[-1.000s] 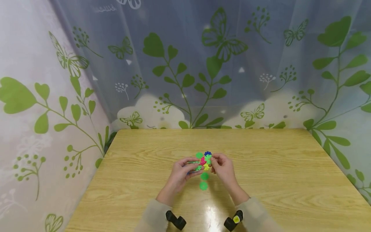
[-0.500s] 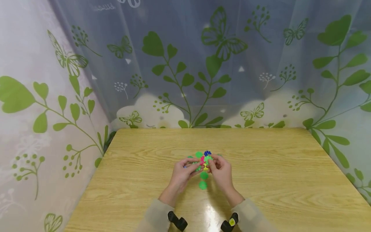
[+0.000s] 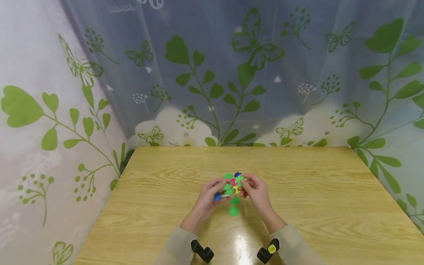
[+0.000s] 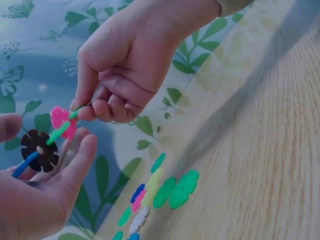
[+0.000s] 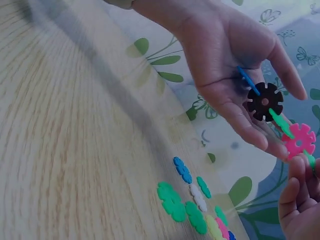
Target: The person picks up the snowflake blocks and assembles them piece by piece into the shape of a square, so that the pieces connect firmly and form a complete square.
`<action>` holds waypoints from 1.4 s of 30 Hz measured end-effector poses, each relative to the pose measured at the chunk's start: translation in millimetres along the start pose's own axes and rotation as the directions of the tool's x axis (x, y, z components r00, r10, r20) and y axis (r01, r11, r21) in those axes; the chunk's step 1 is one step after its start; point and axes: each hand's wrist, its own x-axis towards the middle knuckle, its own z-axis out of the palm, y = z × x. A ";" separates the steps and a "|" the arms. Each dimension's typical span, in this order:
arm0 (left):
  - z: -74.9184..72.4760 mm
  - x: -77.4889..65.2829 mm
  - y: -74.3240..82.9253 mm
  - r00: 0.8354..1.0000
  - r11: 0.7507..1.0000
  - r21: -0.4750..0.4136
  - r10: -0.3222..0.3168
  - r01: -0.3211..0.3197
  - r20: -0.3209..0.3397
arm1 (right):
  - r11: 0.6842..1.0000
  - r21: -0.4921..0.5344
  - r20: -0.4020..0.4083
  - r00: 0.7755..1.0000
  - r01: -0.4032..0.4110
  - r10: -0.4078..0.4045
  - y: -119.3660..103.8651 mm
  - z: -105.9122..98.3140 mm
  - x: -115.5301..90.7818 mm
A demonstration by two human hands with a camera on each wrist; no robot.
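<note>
Plastic snowflake discs are slotted together into a chain between both hands. In the right wrist view it runs from a blue disc [image 5: 248, 80] through a black disc [image 5: 273, 95], a green disc [image 5: 281, 123] and a pink disc [image 5: 304, 132] to a green end disc [image 3: 239, 180]. My left hand [image 3: 206, 195] carries the chain across its extended fingers, the blue disc against the palm and the thumb held away. Thumb and forefinger of my right hand [image 3: 258, 192] pinch the green end disc, hiding part of it. The chain is held above the table.
Below the hands, loose discs lie on the wooden table [image 3: 314, 191]: two green discs nearest me, with a yellow disc [image 4: 151, 186], a white disc [image 4: 139, 219], a blue disc [image 5: 182, 170] and several others farther back. A patterned curtain [image 3: 251, 92] hangs behind the table.
My left thumb has lifted off the chain, so more of the green disc and the blue disc show. My right hand keeps its pinch and has shifted slightly right.
</note>
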 end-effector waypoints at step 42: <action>-0.5 -3.3 -11.8 0.974 0.987 0.131 -0.121 0.097 0.192 | 0.979 -0.157 0.272 0.947 -0.130 0.170 -3.8 -13.3 6.2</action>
